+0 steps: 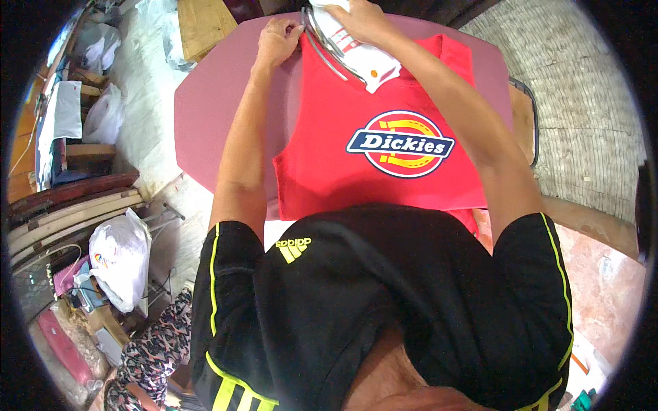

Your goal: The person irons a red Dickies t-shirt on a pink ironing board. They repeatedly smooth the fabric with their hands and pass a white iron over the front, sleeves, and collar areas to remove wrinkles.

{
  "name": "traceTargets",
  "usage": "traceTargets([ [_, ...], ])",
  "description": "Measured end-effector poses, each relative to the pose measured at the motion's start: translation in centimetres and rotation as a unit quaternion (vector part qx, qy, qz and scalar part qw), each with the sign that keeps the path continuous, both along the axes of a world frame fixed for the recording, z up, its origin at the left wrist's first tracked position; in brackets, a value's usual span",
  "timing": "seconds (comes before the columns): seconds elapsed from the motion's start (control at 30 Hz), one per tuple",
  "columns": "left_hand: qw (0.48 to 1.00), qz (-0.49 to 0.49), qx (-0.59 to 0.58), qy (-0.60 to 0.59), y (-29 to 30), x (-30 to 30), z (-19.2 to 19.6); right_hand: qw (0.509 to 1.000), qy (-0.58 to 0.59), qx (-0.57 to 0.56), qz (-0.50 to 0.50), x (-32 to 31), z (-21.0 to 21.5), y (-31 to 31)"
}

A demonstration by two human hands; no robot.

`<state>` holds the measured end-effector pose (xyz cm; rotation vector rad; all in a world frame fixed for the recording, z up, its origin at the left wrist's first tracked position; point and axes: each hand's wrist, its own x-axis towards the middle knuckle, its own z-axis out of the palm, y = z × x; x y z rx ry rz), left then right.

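Note:
A red sleeveless top (329, 151) lies spread on a mauve padded table (205, 116), its round printed emblem in blue, white, red and yellow facing up. At the far edge, my right hand (363, 22) is wrapped round a white clothes iron (367, 63) with red markings. The iron rests over the neck and shoulder of the top, and a grey cord (322, 51) curves along its left side. My left hand (277, 42) has its fingers closed at the far left shoulder strap, pinching the cloth there. My right forearm covers part of the top's right side.
A wooden board (204, 27) stands beyond the table's far left corner. White plastic bags (122, 260) and bundled goods sit at my left, near another person's patterned clothing (154, 349). To the right is a dark-framed chair (524, 120).

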<state>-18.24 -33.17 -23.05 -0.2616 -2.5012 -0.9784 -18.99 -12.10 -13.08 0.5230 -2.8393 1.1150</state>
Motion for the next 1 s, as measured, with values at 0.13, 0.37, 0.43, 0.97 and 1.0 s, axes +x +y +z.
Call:
traceTargets([
  [0.13, 0.999, 0.027, 0.035, -0.013, -0.3, 0.9, -0.5, 0.999, -0.033, -0.017, -0.02, 1.3, 0.1, 0.6],
  [0.37, 0.999, 0.038, -0.011, -0.011, 0.0, 0.6, -1.2, 0.991, -0.132, 0.023, -0.013, 2.3, 3.4, 0.6],
  [0.43, 0.997, 0.055, -0.053, -0.016, 0.9, 1.4, 0.4, 0.979, -0.2, 0.045, -0.015, 3.8, 6.0, 1.5],
  [0.97, 0.99, 0.088, 0.021, -0.107, 0.0, -0.2, 0.6, 0.998, 0.024, 0.054, 0.005, -1.1, 0.6, 3.3],
  [1.0, 0.988, 0.085, 0.035, -0.125, -0.3, -0.2, 0.8, 0.998, 0.036, 0.058, 0.01, -1.5, 0.4, 3.2],
])
